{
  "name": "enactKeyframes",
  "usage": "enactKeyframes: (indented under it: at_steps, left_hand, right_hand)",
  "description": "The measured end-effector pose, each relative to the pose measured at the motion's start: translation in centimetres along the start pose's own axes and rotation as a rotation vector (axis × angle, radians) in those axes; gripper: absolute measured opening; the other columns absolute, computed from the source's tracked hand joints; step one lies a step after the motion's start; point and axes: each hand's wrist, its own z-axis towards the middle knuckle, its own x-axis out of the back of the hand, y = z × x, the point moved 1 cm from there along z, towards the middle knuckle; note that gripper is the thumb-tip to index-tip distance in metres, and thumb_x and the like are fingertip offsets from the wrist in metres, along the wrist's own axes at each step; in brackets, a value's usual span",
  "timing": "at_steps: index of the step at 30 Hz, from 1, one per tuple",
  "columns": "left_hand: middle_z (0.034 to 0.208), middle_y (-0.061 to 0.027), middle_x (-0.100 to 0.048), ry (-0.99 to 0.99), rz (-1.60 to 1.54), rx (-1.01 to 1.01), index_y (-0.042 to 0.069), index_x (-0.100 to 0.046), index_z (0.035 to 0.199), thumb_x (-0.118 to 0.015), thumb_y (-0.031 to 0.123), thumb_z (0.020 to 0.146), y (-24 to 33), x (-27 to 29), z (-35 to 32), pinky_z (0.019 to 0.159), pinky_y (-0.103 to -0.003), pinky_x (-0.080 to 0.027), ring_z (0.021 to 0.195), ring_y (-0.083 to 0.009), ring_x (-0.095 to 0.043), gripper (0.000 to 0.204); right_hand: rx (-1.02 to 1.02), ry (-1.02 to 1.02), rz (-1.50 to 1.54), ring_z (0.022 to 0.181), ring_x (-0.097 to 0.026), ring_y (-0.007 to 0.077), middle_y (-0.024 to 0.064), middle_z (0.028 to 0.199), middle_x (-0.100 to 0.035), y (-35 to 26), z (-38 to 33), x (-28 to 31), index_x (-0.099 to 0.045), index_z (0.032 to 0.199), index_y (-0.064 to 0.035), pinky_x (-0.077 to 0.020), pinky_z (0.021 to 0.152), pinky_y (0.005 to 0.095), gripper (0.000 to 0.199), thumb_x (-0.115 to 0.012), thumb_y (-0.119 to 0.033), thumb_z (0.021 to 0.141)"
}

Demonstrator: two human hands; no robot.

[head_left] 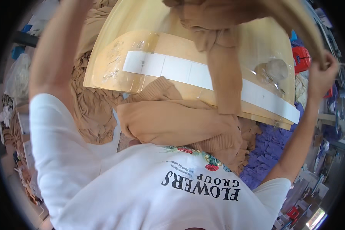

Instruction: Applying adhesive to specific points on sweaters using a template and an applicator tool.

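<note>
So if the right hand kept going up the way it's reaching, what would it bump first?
The right hand already grips the tan fabric arching overhead. Beyond that, shelf clutter probably lies ahead, though depth is unclear.

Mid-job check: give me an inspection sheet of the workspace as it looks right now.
Surface: wooden board, curved by the lens, with a white tape strip across it.
Job's things: tan knit garment raised overhead, a sleeve hanging down; another tan knit garment bunched below the board.
Clutter: tan fabric pile, purple fabric, red object.
Grippers: right hand grips the raised garment's edge; left hand out of view, only the left arm shows.
Cables: nothing seen.
Surroundings: crowded shelves and bags, blurred.
</note>
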Motion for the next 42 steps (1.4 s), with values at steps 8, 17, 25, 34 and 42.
enactKeyframes:
  at_steps: [8,17,25,34,42]
  left_hand:
    - [0.082,0.0023,-0.061,0.306,0.545,0.511,0.008,-0.056,0.109,-0.054,0.031,0.091,-19.3,7.3,-8.9,0.053,-0.021,-0.049,0.067,-0.0044,-0.058,0.029]
    - [0.091,-0.0056,-0.062,0.031,0.492,0.669,0.003,-0.052,0.103,-0.061,0.013,0.086,-18.0,4.3,-11.9,0.077,-0.035,-0.055,0.088,-0.0159,-0.063,0.021]
    - [0.078,0.0030,-0.055,-0.047,0.181,0.661,0.005,-0.055,0.096,-0.064,0.013,0.084,-19.0,6.0,-16.3,0.050,-0.019,-0.044,0.055,-0.0038,-0.046,0.017]
    - [0.084,0.0001,-0.059,-0.082,0.253,0.642,0.004,-0.055,0.100,-0.063,0.004,0.079,-19.9,5.9,-17.8,0.057,-0.019,-0.046,0.064,-0.0054,-0.052,0.023]
    - [0.074,-0.0024,-0.058,0.004,0.541,0.616,0.002,-0.056,0.094,-0.064,0.005,0.075,-21.1,4.4,-17.6,0.057,-0.022,-0.047,0.062,-0.0096,-0.054,0.021]
  right_hand:
    - [0.251,-0.742,0.475,0.086,-0.058,0.0335,0.0174,0.092,-0.058,-10.0,-20.7,-5.0,-0.054,0.099,-0.0006,-0.0475,0.074,0.0367,0.032,-0.051,0.009,0.069]
    - [0.001,-0.475,0.069,0.084,-0.057,0.0310,0.0133,0.088,-0.059,0.8,-16.5,-11.2,-0.054,0.103,-0.0052,-0.0443,0.074,0.0401,0.038,-0.052,0.008,0.067]
    - [0.207,-0.516,0.144,0.090,-0.052,0.0323,0.0137,0.103,-0.058,0.0,-21.4,-5.1,-0.052,0.102,-0.0015,-0.0399,0.081,0.0409,0.047,-0.048,0.014,0.057]
    - [0.268,-0.631,0.075,0.090,-0.052,0.0300,0.0120,0.096,-0.057,-0.3,-22.2,-4.6,-0.053,0.109,-0.0010,-0.0380,0.084,0.0389,0.054,-0.047,0.012,0.056]
    - [0.231,-0.669,0.090,0.087,-0.053,0.0275,0.0106,0.088,-0.056,1.1,-21.8,-4.2,-0.053,0.112,-0.0031,-0.0382,0.083,0.0377,0.057,-0.047,0.012,0.057]
